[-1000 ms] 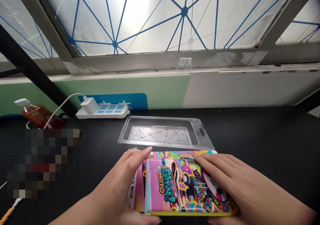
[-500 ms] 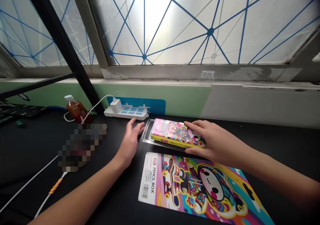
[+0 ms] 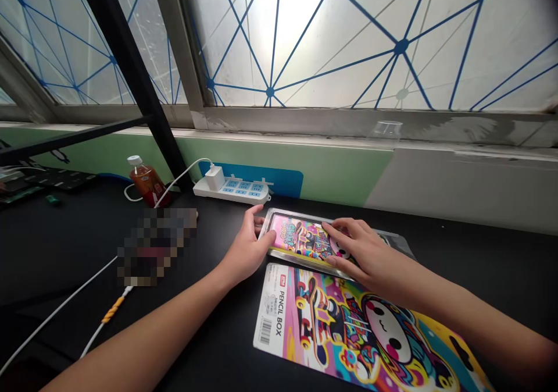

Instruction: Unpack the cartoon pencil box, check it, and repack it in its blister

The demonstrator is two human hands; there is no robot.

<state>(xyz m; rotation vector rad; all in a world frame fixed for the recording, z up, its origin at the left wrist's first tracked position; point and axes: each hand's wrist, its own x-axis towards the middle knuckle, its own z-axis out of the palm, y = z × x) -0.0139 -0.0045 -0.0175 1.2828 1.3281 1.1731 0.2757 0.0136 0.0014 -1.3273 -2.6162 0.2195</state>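
Observation:
A colourful pencil box [image 3: 299, 238] lies inside a clear plastic blister tray [image 3: 394, 242] on the black table [image 3: 70, 246]. My left hand [image 3: 246, 246] rests against the tray's left end, fingers stretched along its edge. My right hand [image 3: 364, 251] lies flat on top of the box, fingers spread and pressing down. In front of them a printed card [image 3: 349, 328] marked "PENCIL BOX" lies flat on the table.
A white power strip [image 3: 235, 189] with a charger and white cable sits by the wall. A bottle of orange drink [image 3: 146, 182] stands at the left. A blurred patch [image 3: 157, 243] covers something left of my hands. A black post [image 3: 131, 78] rises behind.
The pencil box has gone from above the card into the clear tray. My left hand moved to the tray's left end and my right hand now lies flat on the box.

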